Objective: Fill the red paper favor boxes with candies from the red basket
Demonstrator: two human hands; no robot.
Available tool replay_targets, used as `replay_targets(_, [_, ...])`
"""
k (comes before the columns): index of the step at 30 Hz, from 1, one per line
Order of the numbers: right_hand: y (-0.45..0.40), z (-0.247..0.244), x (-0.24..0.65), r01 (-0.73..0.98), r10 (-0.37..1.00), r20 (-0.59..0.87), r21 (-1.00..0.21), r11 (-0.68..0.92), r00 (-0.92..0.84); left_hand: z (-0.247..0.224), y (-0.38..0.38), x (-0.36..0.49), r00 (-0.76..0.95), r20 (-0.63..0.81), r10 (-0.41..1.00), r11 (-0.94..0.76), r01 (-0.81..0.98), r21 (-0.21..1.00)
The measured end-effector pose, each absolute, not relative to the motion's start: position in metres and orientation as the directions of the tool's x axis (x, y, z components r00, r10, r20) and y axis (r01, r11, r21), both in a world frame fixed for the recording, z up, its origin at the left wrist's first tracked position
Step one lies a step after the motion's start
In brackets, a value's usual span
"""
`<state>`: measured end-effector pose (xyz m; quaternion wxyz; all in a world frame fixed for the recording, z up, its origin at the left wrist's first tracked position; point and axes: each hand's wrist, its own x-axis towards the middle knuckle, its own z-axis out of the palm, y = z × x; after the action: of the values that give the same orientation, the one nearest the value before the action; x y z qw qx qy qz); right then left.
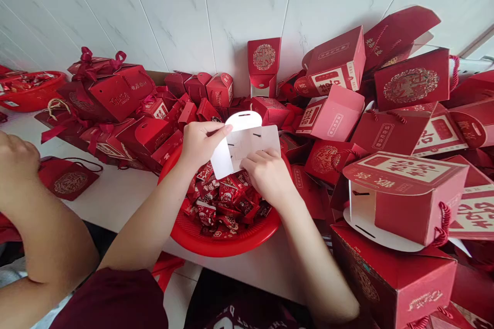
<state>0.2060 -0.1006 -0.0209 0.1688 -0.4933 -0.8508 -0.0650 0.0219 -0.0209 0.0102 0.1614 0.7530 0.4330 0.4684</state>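
Above the basket I hold a partly opened gift box (247, 146), its white inside facing me, with slots and a handle cut-out in the top flap. My left hand (203, 141) pinches the flap's left edge between thumb and fingers. At the lower right edge of the box, my right hand (266, 172) is closed with its fingers curled over the card; the fingertips are partly hidden. Beneath both hands, a red plastic basket (226, 249) holds many red-wrapped sweets (227, 205).
Red gift boxes (401, 200) with rope handles pile up on the right, and more boxes (116, 92) with ribbons stand at the left. A second red basket (34, 100) sits far left. Another person's arm (42, 231) rests at the left edge. A tiled wall (165, 15) closes the back.
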Motion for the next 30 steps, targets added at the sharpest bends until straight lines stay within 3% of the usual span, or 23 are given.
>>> replay_targets(6, [-0.110,-0.012,0.222,0.842,0.673,0.667,-0.124,0.525,-0.321,0.010,-0.010,0.011,-0.017,0.623,0.782,-0.580,0.343,0.739])
replay_targets(10, [-0.121,-0.001,0.229,0.830,0.672,0.721,-0.265,0.491,-0.167,0.010,-0.003,0.009,-0.175,0.683,0.709,-0.621,0.303,0.723])
replay_targets(12, [-0.127,0.006,0.230,0.806,0.733,0.658,-0.333,0.490,-0.174,0.011,-0.001,0.008,-0.210,0.689,0.693,-0.628,0.292,0.721])
replay_targets(16, [-0.139,0.015,0.214,0.731,0.800,0.404,-0.354,0.584,-0.444,0.012,0.002,0.007,-0.221,0.698,0.681,-0.642,0.278,0.715])
replay_targets(20, [-0.149,0.005,0.169,0.662,0.725,0.170,-0.309,0.683,-0.668,0.010,0.001,0.007,-0.198,0.688,0.698,-0.637,0.267,0.723])
replay_targets(23, [-0.154,-0.009,0.139,0.551,0.591,0.011,-0.348,0.758,-0.806,0.007,0.000,0.009,-0.166,0.679,0.715,-0.624,0.286,0.727])
replay_targets(26, [-0.154,-0.017,0.130,0.559,0.565,-0.104,-0.372,0.741,-0.818,0.004,-0.002,0.012,-0.122,0.664,0.738,-0.612,0.293,0.735])
replay_targets(30, [-0.145,-0.014,0.150,0.710,0.691,-0.212,-0.379,0.594,-0.691,0.003,-0.007,0.017,-0.045,0.640,0.767,-0.594,0.328,0.735])
